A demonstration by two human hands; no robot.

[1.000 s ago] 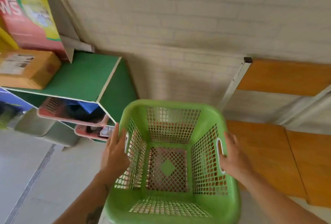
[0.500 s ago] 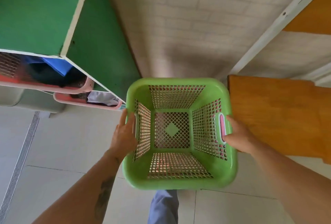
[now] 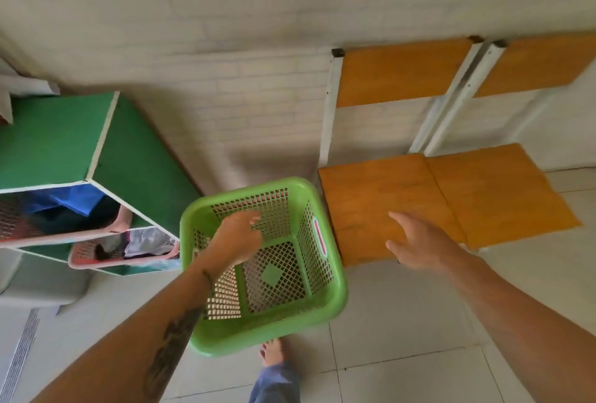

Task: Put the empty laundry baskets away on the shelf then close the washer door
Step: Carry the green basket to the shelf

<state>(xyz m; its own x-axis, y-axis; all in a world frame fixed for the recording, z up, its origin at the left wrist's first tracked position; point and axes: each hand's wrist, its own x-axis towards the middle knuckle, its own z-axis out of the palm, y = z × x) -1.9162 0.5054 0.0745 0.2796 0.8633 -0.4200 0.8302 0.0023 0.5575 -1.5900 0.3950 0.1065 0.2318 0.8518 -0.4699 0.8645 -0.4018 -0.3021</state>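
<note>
An empty green laundry basket (image 3: 267, 343) with a pink handle insert stands low on the tiled floor, between a green cabinet and a low orange shelf board (image 3: 380, 189). My left hand (image 3: 237, 238) hovers over the basket's left wall, fingers loosely bent, gripping nothing. Off to the right, my right hand (image 3: 419, 244) is spread open above the shelf board, apart from the basket. A second orange shelf board (image 3: 400, 73) sits higher on the white metal frame. The washer is not in view.
The green cabinet (image 3: 51, 141) at left holds two pink baskets (image 3: 125, 256) with clothes. A grey object (image 3: 38, 286) stands below it, beside a floor drain (image 3: 22, 347). My bare foot (image 3: 274, 351) is just in front of the basket. A white brick wall is behind.
Both hands have let go of the green basket, which now rests lower beside the shelf. My right hand has moved right over the orange board; the view has pulled back.
</note>
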